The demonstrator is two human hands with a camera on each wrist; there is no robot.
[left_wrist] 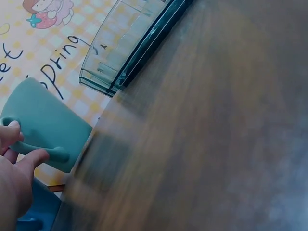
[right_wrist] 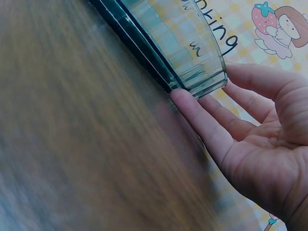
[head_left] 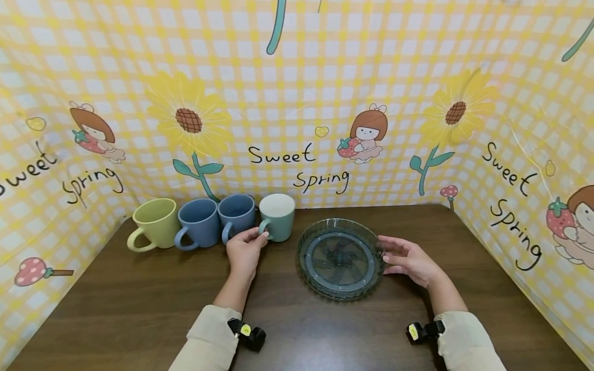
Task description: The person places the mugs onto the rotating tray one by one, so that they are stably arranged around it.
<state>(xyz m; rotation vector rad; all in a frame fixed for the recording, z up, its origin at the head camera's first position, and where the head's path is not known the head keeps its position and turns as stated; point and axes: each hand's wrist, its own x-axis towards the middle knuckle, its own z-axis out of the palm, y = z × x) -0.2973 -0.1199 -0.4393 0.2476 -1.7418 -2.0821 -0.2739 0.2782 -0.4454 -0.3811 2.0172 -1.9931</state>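
Observation:
My left hand (head_left: pixel 245 252) pinches the handle of a green mug (head_left: pixel 282 222), which stands upright at the back of the table. The left wrist view shows thumb and fingers on the mug's handle (left_wrist: pixel 57 154). To the right is a round, clear dark-green dish (head_left: pixel 341 260) with a ribbed wall. My right hand (head_left: pixel 410 260) touches the dish's right side with its fingers extended. In the right wrist view, the fingertips (right_wrist: pixel 180 96) meet the dish's wall (right_wrist: pixel 207 72) near its lower edge. Whether the dish is lifted at all, I cannot tell.
Left of the green mug stand two blue mugs, one (head_left: pixel 237 210) close by and another (head_left: pixel 199 221) beside it, then a yellow-green mug (head_left: pixel 155 224). A checked cloth backdrop (head_left: pixel 297 103) rises behind and beside the brown wooden table (head_left: pixel 139 309).

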